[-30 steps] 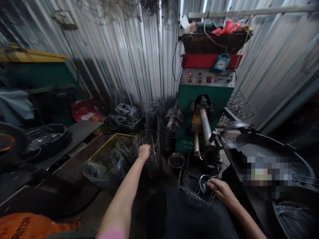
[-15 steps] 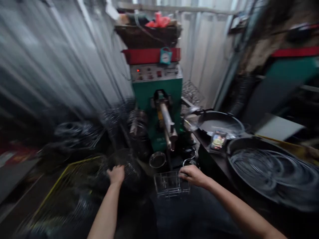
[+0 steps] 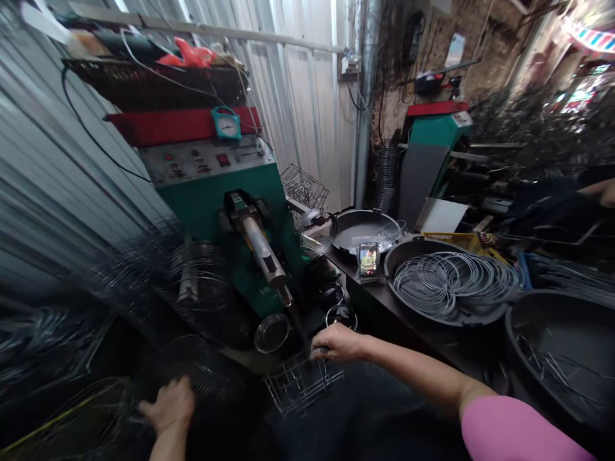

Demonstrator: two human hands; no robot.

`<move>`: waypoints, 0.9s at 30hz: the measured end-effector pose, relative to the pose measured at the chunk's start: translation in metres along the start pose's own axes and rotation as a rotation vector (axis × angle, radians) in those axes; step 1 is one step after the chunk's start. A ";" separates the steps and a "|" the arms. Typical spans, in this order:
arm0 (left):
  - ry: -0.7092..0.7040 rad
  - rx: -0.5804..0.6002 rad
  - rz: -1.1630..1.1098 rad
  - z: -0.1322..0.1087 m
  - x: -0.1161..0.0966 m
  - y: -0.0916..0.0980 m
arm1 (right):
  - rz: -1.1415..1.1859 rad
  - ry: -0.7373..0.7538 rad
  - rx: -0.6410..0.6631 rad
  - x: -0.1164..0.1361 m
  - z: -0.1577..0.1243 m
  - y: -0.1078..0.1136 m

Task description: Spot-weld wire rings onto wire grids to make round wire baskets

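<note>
My right hand is closed on the upper edge of a small wire basket, which hangs tilted over my dark-clothed lap. My left hand is apart from it at the lower left, thumb spread from the fingers, and nothing shows in it. Close to that hand is a dark heap of wire parts, blurred and dim. Ahead stands a green machine with a metal arm pointing toward me. Below the arm's tip sits a round dish.
Right of the machine, a bench carries a phone, a pan and a wide pan holding wire rings. Another pan has loose wires. Coiled wire stands left of the machine. Someone's arm shows at far right.
The view has swung right, so the machine sits further left. The basket stays in my right hand and looks more tilted. My left hand appears lower and further left.
</note>
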State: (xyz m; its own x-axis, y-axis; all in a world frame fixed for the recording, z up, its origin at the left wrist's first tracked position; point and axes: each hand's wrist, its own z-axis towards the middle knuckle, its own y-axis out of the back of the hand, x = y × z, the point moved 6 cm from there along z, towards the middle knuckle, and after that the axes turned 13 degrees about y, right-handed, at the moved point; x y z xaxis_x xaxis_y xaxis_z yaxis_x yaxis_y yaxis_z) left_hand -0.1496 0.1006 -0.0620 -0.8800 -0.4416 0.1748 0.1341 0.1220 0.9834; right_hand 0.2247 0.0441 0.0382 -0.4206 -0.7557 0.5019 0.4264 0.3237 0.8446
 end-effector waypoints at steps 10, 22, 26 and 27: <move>-0.071 -0.088 0.047 -0.010 -0.018 0.004 | 0.030 -0.012 0.000 0.005 -0.003 -0.002; 0.175 0.066 -0.662 -0.031 0.001 0.031 | 0.120 -0.016 -0.090 0.007 -0.017 0.007; 0.189 0.042 -0.959 -0.060 0.002 0.024 | 0.197 -0.037 -0.151 0.011 -0.026 0.022; 0.187 0.041 -1.037 -0.071 -0.003 0.021 | 0.220 -0.050 -0.167 0.013 -0.029 0.026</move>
State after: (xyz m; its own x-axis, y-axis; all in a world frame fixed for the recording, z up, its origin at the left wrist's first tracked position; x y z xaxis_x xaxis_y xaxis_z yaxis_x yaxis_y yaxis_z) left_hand -0.1122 0.0414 -0.0381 -0.4699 -0.4764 -0.7431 -0.6629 -0.3655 0.6534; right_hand 0.2533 0.0264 0.0608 -0.3407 -0.6473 0.6818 0.6359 0.3755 0.6742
